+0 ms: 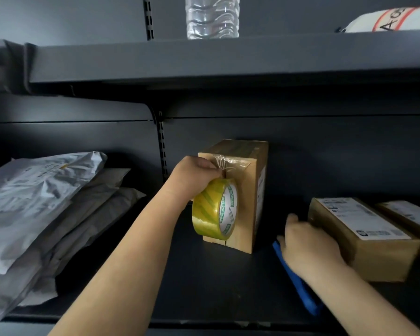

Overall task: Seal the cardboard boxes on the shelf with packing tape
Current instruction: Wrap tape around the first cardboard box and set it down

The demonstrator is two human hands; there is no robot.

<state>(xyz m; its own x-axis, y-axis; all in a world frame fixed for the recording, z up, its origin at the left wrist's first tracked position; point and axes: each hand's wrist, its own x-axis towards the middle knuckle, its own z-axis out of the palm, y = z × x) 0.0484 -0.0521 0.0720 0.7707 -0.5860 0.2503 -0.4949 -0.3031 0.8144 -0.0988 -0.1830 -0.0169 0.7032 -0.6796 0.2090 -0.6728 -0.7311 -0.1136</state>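
An upright cardboard box [246, 190] stands at the back of the dark shelf [228, 282], its flap seam facing me. My left hand [194, 174] grips a roll of clear yellowish packing tape [214, 209] held against the box front, with a crumpled strip of tape stuck across the upper seam by my thumb. My right hand [308, 246] reaches down over a blue tool [298, 287] lying on the shelf, fingers blurred, right beside a flat labelled cardboard box [364, 236]. I cannot tell whether it holds the tool.
A second flat labelled box [412, 219] lies at the far right. Several grey mailer bags [41, 214] are stacked on the left. The upper shelf [228, 59] carries a plastic water bottle [212, 16] and a white bag [393, 20].
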